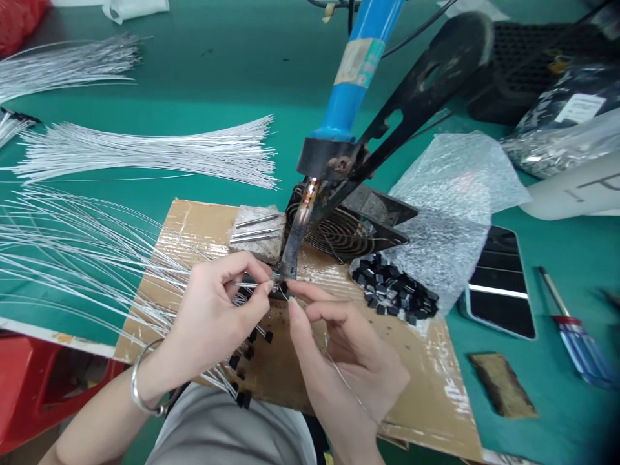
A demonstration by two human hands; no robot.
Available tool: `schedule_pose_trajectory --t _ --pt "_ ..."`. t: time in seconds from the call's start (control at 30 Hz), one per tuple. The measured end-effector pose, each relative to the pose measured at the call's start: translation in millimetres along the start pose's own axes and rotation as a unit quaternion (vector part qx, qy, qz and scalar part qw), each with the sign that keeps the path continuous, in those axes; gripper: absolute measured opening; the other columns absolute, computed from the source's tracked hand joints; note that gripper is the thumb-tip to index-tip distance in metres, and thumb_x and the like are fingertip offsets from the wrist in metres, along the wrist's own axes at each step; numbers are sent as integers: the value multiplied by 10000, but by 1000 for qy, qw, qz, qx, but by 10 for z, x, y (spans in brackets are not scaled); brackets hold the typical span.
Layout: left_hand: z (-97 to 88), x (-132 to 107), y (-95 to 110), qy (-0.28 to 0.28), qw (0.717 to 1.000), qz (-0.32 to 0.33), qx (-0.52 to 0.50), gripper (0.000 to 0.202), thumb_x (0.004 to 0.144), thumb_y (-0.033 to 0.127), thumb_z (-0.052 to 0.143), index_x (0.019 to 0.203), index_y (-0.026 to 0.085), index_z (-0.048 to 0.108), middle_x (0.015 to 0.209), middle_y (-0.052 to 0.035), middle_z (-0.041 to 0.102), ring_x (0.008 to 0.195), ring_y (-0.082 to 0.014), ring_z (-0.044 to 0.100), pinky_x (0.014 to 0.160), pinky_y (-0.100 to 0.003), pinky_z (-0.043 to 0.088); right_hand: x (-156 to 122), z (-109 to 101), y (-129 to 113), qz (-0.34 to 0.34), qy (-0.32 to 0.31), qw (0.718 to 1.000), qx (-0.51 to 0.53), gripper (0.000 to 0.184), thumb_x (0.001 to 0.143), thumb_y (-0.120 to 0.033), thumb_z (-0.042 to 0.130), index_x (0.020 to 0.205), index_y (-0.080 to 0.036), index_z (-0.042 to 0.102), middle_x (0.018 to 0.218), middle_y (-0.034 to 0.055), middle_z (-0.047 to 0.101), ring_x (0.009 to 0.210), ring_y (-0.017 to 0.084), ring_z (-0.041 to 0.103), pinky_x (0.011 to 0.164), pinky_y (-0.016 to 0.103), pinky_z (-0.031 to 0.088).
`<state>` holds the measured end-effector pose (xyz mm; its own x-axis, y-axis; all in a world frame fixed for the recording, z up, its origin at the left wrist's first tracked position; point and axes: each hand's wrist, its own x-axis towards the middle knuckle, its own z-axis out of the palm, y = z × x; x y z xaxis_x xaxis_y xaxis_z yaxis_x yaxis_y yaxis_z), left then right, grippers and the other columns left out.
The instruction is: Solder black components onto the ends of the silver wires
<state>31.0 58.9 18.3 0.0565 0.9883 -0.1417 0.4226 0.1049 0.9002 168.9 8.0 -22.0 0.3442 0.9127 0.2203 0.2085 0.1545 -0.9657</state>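
Directly under the tip of a blue soldering iron (339, 97), both hands meet. My left hand (217, 303) is closed in a pinch on a thin white wire, whose end at the iron tip is mostly hidden by fingers. My right hand (343, 361) pinches a strand of solder wire (346, 381), which trails across the palm to the wrist and reaches up toward the tip. Below my left hand lie white wires with black connectors (243, 399) on their ends. A grey block (256, 242) with several thin metal rods sits just behind the fingers.
A black metal arm (421, 77) holds the iron over a cardboard sheet (411, 387). Behind it stands a round-grilled fan (343, 232). Loose black connectors (392, 290) spill from a bubble bag (445, 200). Wire bundles (150, 152) lie left; a phone (501, 284) and screwdriver (576, 336) lie right.
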Motion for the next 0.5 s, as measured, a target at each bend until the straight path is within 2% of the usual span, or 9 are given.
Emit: schedule_pose_trajectory --t 0.5 --pt "11 -16 14 3 1000 1 -2 79 802 181 632 742 189 682 889 -68 793 844 -222 736 597 -274 496 10 5 -10 -2 1 1000 2 166 902 -135 756 785 -216 671 1046 68 848 968 205 822 816 275 647"
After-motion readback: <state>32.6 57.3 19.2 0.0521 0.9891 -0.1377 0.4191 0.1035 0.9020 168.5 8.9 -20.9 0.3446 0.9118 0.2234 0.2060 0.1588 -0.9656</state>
